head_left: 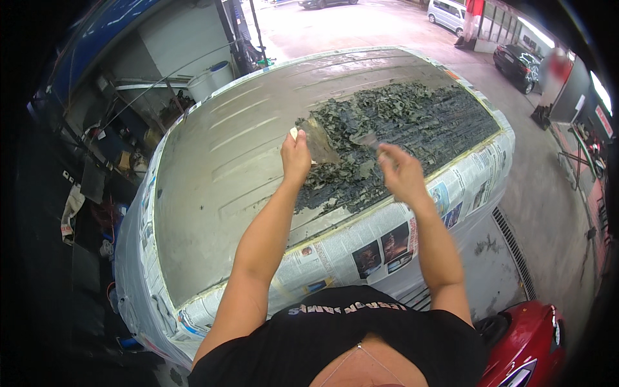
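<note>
My left hand [296, 156] is closed around the edge of a flat, tan, stained plate [320, 142], whose exact kind I cannot make out. My right hand [403, 173] grips a scraper [369, 139], its blade slightly blurred and pointing toward the plate. Both hands are over a vehicle roof [200, 174] with raised ribs. Dark, wrinkled, flaking coating [412, 119] covers its right part, while the left part is bare dull grey. Loose dark flakes lie in heaps around the plate and the scraper blade.
Newspaper masking [380, 248] with tape borders the roof, and clear plastic sheeting [145, 297] hangs below it. A red vehicle [525, 342] stands at the lower right. Farther off are a floor drain [512, 248], a dark car [516, 64], a blurred person [551, 84] and a white bucket [220, 74].
</note>
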The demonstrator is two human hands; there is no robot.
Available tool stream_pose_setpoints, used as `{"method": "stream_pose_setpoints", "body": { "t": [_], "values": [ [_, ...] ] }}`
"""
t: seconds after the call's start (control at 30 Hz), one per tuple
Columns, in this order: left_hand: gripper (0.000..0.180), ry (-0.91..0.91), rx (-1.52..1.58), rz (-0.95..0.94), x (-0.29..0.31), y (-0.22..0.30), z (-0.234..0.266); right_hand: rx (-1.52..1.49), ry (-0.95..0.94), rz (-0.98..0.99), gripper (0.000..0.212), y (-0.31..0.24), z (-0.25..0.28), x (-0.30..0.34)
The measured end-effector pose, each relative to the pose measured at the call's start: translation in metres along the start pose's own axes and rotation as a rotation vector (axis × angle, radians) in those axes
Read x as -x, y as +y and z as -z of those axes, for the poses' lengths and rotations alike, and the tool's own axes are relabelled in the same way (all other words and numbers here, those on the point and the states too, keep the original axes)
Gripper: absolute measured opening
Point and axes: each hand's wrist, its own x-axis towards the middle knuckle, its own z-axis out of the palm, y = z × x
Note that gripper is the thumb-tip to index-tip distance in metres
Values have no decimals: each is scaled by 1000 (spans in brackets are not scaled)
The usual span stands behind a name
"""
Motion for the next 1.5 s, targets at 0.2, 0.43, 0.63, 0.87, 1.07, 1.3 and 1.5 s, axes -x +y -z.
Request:
{"method": "stream_pose_setpoints", "body": {
  "t": [0.2,0.43,0.63,0.87,1.07,1.3,1.5],
  "values": [
    [33,42,-66,-52,19,14,-14,-68,-77,-140,31,-27,-44,22],
    [32,-92,-203,-83,19,-6,-24,279,-22,-336,42,45,-50,-112],
    [35,-194,-192,18,4,-8,-2,97,-155,-366,40,70,-20,-130],
    [36,-172,-225,-15,11,-9,1,51,-159,-193,35,-7,-42,-35],
    [35,-254,-294,-169,36,25,-2,203,-64,-174,35,10,-61,-88],
    [30,21,-363,-238,18,2,82,-29,392,45,40,-69,56,-125],
    [26,62,169,32,13,-29,96,368,66,-166,40,54,-2,-84]
  ]
}}
